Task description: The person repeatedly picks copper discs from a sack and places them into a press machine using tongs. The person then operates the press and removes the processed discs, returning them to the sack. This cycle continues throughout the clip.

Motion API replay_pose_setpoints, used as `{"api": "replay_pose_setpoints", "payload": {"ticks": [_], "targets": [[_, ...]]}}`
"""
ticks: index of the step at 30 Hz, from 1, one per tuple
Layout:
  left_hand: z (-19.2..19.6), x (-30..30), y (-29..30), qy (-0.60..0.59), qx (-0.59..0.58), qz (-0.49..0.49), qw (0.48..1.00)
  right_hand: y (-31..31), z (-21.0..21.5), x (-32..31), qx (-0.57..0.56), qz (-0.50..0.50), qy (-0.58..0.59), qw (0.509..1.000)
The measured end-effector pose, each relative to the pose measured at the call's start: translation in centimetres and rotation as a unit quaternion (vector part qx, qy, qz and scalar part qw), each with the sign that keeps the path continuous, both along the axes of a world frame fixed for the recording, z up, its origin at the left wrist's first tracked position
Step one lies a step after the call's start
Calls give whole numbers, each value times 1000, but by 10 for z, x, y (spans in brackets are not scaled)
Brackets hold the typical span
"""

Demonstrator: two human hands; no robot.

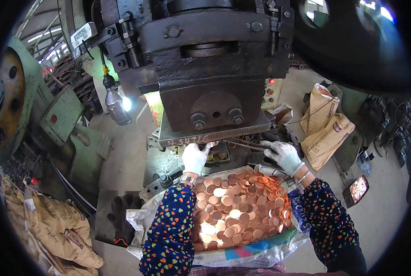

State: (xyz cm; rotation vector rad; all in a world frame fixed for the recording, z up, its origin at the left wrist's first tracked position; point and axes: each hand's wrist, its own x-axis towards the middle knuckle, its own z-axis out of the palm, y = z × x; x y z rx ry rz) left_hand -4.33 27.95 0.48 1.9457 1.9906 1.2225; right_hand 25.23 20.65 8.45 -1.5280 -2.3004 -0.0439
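Observation:
My left hand, in a white glove, reaches to the front of the die space under a heavy dark press. Its thumb and fingers pinch together, with a small copper-coloured edge at the tips that looks like a disc. In my right hand, also gloved, are long dark metal tongs, slanting left toward the die space. The press block hides part of what lies beneath it. Below both hands, many round copper discs fill a white plastic sack with its mouth spread wide.
A lit lamp hangs left of the press. A dark glove lies left of the sack. Brown paper sacks stand at the right, others at the lower left. Green machinery stands left; a large dark wheel overhangs the upper right.

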Motion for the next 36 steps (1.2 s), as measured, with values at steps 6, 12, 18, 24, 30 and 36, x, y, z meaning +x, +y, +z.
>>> {"api": "replay_pose_setpoints", "payload": {"ticks": [6,12,18,24,30,36], "targets": [[-18,1,26,151,102,-54,982,2,-5,0,-43,7,-2,999],[-18,3,24,142,120,-60,981,4,-2,-6,-24,28,1,999],[1,-1,-5,78,105,-119,984,2,5,-17,-43,16,-47,998],[9,-42,-66,35,48,-244,968,-14,3,-26,-16,47,-78,996],[-13,-110,-142,150,-136,-303,931,-81,-26,-42,-134,104,23,985],[-51,-134,-156,127,-113,-322,931,-131,-53,-42,-247,113,160,949]]}}
